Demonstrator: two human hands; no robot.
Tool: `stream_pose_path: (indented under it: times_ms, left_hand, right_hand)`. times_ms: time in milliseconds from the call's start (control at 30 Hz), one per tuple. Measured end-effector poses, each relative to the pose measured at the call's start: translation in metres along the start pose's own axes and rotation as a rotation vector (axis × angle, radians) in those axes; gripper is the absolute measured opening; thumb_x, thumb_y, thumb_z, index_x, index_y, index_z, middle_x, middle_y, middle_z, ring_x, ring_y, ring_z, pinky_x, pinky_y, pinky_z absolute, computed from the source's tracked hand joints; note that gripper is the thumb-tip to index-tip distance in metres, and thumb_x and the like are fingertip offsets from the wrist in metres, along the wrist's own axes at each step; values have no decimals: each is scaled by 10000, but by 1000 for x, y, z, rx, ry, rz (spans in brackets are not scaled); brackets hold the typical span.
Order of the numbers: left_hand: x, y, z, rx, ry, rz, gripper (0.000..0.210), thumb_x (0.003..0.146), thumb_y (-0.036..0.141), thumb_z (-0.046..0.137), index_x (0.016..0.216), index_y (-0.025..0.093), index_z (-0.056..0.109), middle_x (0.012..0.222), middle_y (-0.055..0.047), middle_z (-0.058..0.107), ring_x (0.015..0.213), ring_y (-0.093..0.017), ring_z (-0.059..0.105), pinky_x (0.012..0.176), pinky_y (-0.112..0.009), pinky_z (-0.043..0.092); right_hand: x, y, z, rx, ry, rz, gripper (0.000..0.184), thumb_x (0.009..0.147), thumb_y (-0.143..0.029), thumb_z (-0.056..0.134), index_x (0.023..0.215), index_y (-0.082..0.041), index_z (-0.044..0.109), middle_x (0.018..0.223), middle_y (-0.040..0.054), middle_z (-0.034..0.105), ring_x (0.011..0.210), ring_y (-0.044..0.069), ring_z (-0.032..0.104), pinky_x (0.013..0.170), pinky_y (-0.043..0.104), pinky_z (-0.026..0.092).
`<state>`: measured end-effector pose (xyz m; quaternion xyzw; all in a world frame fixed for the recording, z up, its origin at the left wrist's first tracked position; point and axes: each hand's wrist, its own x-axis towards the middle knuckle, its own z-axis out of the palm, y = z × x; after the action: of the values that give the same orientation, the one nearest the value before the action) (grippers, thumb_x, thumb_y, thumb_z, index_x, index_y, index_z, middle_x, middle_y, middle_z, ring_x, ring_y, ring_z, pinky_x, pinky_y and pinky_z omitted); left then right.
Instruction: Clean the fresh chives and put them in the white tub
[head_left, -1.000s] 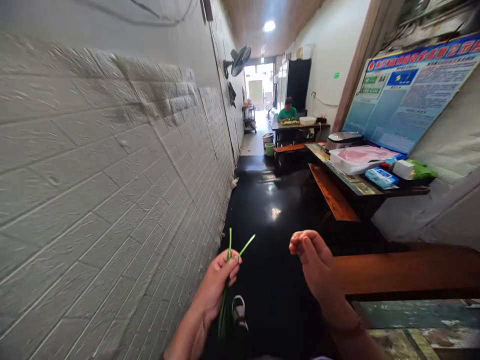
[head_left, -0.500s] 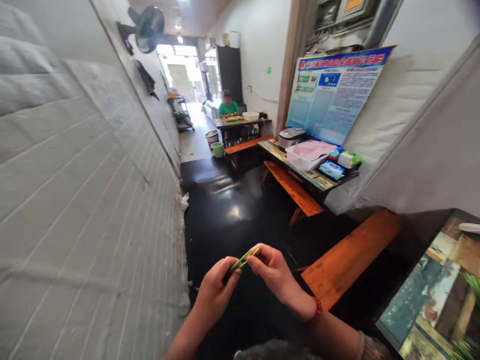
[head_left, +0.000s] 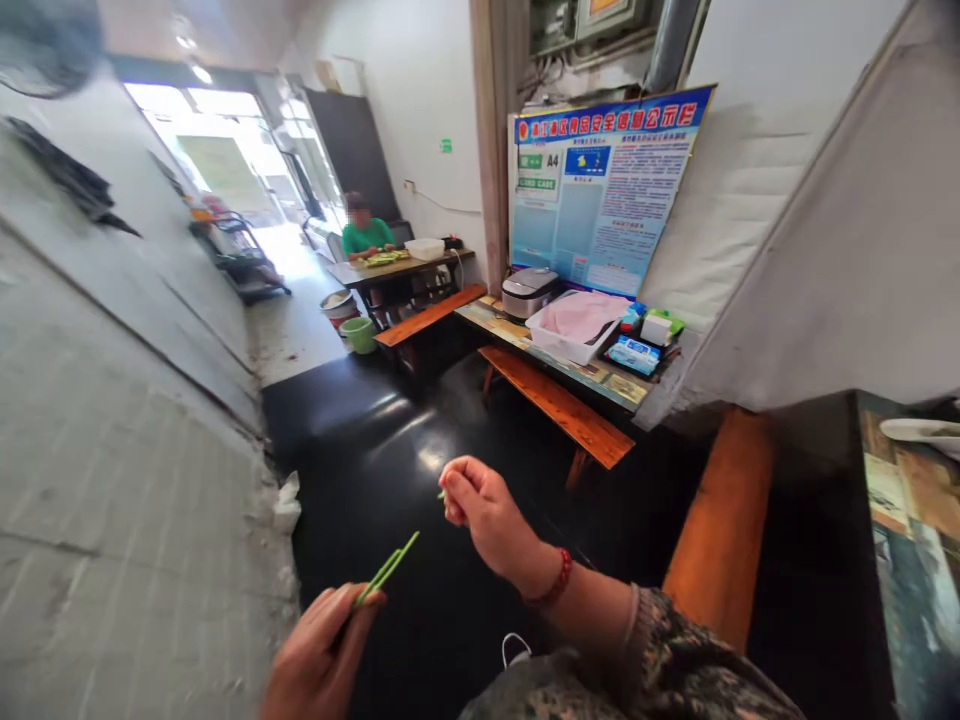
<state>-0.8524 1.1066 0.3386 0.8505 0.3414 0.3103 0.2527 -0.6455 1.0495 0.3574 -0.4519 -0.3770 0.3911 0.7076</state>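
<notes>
Right now, the left hand, near left, pinches thin green stalks between thumb and fingers, their ends slanting up to the right. Slightly farther and to the right, the right hand is closed around what looks like a small green bit, mostly hidden. A red bracelet circles its wrist. Beyond stands a wooden bench; far left, a person sits in green.

The bare right hand wears a red beaded bracelet; the sleeve is mottled like camouflage.
</notes>
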Motion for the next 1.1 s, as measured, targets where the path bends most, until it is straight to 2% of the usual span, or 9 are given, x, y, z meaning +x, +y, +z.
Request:
stream_pose_path:
  times_ms: [67,200,333,433,500,633,767,933,1100]
  left_hand:
    - [36,-23,-5,10,-5,-16,360,854,542,545,775,223,694,712,-13,671,651,-160,612,607,-227,490]
    - [106,-66,-4,18,-89,13,331,900,461,506,763,206,667,705,-20,645,659,-154,579,628,-235,461]
    - [177,-127,-13,58,-170,38,331,933,378,468,693,194,603,651,-15,596,651,-149,531,637,-245,406]
    - [228,-185,-42,64,-186,20,341,940,358,454,675,187,582,654,-21,591,655,-151,517,645,-254,387]
    - [262,-225,-70,67,-198,2,329,942,357,450,704,187,599,672,-25,598,672,-156,522,660,-261,386]
    - [325,-297,-124,72,-157,-81,320,943,363,444,742,185,618,704,-30,610,705,-162,537,688,-269,393]
    - [383,-355,-152,60,-128,-156,338,950,384,418,759,186,614,728,-33,616,728,-166,538,684,-267,395]
    - [463,-413,-147,78,-208,-210,374,967,407,377,739,181,569,707,-16,587,663,-142,526,621,-247,373]
    - [566,-464,-124,171,-330,-233,361,984,354,333,759,178,553,765,-27,622,706,-145,570,645,-244,397]
  right_hand:
    - [40,4,-1,40,1,13,328,883,-526,542,825,-203,535,634,-50,454,543,88,411,520,228,351]
    - [102,34,7,-152,-24,-29,339,936,-505,465,834,-193,550,687,-25,503,596,96,452,567,237,375]
    - [179,85,52,-381,-169,-119,206,911,-414,550,936,-211,574,704,-33,517,607,104,451,584,240,374]
    - [247,119,100,-585,-292,-230,195,914,-343,546,784,-207,598,730,-3,574,655,121,501,634,260,384]
    - [294,134,128,-616,-242,-247,230,918,-349,534,749,-206,600,723,5,578,667,132,507,641,268,387]
    - [386,149,158,-358,7,-12,286,893,-464,559,775,-204,573,592,-47,435,522,100,364,491,243,294]
    - [469,170,175,-43,0,172,325,874,-508,585,788,-197,543,593,-63,391,497,75,311,460,225,241]
    - [569,207,209,-54,-154,175,414,948,-522,436,704,-192,487,613,-40,420,510,80,342,480,236,266]
    - [692,240,230,-472,-370,-112,263,899,-385,581,735,-198,497,675,-29,463,604,106,415,566,245,342]
